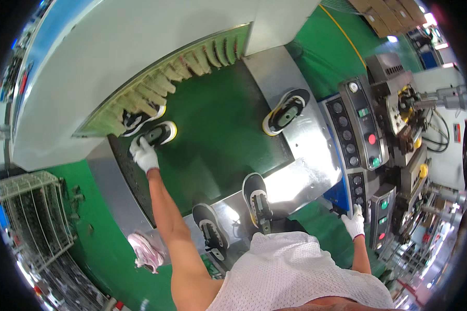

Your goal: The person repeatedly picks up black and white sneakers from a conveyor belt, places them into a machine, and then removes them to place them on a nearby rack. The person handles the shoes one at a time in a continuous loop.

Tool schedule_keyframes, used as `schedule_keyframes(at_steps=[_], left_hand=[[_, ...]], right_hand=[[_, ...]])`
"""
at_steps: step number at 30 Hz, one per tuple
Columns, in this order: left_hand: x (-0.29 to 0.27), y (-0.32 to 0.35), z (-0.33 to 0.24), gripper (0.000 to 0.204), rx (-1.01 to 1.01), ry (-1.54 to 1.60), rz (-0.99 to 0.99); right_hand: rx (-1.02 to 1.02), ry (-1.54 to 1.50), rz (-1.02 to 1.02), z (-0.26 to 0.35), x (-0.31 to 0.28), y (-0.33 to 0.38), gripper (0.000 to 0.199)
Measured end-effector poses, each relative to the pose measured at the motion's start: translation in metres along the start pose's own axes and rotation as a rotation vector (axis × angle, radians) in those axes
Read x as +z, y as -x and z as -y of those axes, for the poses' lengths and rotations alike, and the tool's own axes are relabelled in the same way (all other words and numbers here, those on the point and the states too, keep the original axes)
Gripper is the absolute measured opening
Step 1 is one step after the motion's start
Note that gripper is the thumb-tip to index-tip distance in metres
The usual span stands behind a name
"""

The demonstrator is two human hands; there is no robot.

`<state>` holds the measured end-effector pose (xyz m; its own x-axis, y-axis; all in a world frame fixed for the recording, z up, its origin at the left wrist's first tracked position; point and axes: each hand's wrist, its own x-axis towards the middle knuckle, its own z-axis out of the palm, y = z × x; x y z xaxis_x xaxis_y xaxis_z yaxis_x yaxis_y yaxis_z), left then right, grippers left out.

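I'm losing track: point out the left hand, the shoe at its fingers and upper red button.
Left hand (144,155), head view: glove's back
Shoe (159,135), head view: upper
Upper red button (371,139), head view: cap

White gloves (144,156), bare forearms (165,205) — a white, finely perforated top (290,264)

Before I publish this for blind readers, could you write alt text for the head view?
A person's white-gloved left hand touches a dark shoe on a green surface, near a hanging strip curtain. The gloved right hand is beside a control panel.
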<state>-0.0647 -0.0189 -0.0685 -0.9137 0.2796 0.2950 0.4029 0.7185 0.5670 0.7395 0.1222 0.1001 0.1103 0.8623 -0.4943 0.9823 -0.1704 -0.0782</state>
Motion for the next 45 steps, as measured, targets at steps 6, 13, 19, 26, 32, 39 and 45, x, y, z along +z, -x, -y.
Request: schedule_keyframes(at_steps=[6, 13, 19, 26, 32, 39, 45], left_hand=[[-0.048, 0.055, -0.075, 0.029, -0.275, 0.543, 0.172], [-0.116, 0.221, -0.304, 0.015, 0.545, 0.585, 0.685], [-0.143, 0.370, -0.484, 0.031, 1.074, 0.859, 1.203], [-0.191, 0.497, -0.643, 0.062, 1.382, 1.060, 1.377], [-0.146, 0.641, -0.722, 0.048, 0.987, 0.943, 1.773], [0.000, 0.835, -0.860, 0.080, 1.135, 0.426, 1.404], [0.085, 0.908, -0.921, 0.066, 1.247, 0.280, 1.281]], right_hand=[[-0.193, -0.158, 0.116, 0.079, 0.012, 0.047, 0.090], [-0.810, -0.282, -0.189, 0.206, -0.014, 0.086, 0.074], [-0.530, -0.743, -0.551, 0.106, -0.038, 0.066, 0.051], [-0.013, -2.013, -0.448, -0.095, -0.078, 0.164, 0.059], [0.255, -2.270, -0.850, -0.192, -0.024, 0.202, 0.066], [0.508, -2.216, -1.038, -0.238, -0.024, 0.234, 0.055], [0.537, -2.269, -1.240, -0.231, -0.019, 0.245, 0.073]])
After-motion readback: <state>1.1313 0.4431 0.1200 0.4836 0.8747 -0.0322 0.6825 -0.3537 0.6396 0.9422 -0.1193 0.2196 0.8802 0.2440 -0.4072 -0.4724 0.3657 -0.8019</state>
